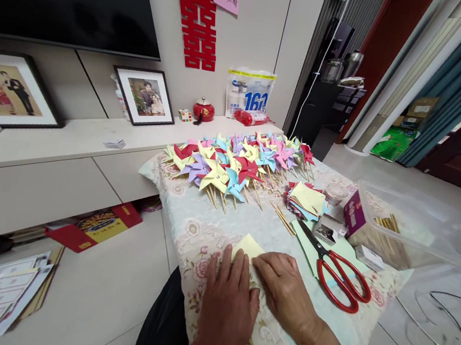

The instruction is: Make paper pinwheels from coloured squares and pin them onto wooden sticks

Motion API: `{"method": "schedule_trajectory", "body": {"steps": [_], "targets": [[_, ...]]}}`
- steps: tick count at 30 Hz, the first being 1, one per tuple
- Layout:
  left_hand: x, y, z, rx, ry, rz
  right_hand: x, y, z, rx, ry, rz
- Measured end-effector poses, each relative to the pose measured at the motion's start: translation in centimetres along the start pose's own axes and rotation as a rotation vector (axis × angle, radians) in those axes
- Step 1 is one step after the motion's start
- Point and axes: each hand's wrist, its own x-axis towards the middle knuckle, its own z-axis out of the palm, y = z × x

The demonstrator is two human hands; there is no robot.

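The left hand (230,305) lies flat, fingers extended, on the near part of a yellow paper sheet (248,245), which rests on the flowered tablecloth (214,226) in front of the pinwheels (248,169). The right hand (285,287) touches the sheet's right corner; whether its fingers pinch it, I cannot tell. Red-handled scissors (322,252) lie farther right, near a plastic box (426,235).

Yellow sheet (248,245): dull, smooth paper | pinwheels (215,176), 11 to 12 o'clock from it: dull paper, wooden sticks | scissors (322,252), 3 o'clock: dark metal blades, shiny red plastic handles (349,305) | bin (424,246), 2 to 3 o'clock: smooth, see-through plastic
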Motion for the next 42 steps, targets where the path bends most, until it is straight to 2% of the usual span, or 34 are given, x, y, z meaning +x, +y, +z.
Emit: {"method": "schedule_trajectory", "body": {"steps": [7, 13, 24, 36, 42], "targets": [[-1.8, 1.1, 1.1, -0.018, 0.085, -0.042, -0.1, 0.2, 0.4, -0.004, -0.004, -0.009], [-2.2, 1.7, 2.0, -0.048, 0.085, -0.029, -0.2, 0.1, 0.4, -0.018, -0.028, -0.005], [-2.4, 1.4, 1.3, -0.049, 0.087, 0.026, -0.3, 0.1, 0.5, -0.034, 0.022, -0.015], [-1.7, 1.4, 0.6, 0.022, 0.021, -0.007, -0.2, 0.0, 0.5, -0.042, 0.016, 0.012], [-1.6, 1.3, 0.5, 0.002, -0.022, -0.066, -0.1, 0.0, 0.4, -0.036, -0.005, 0.039]]}}
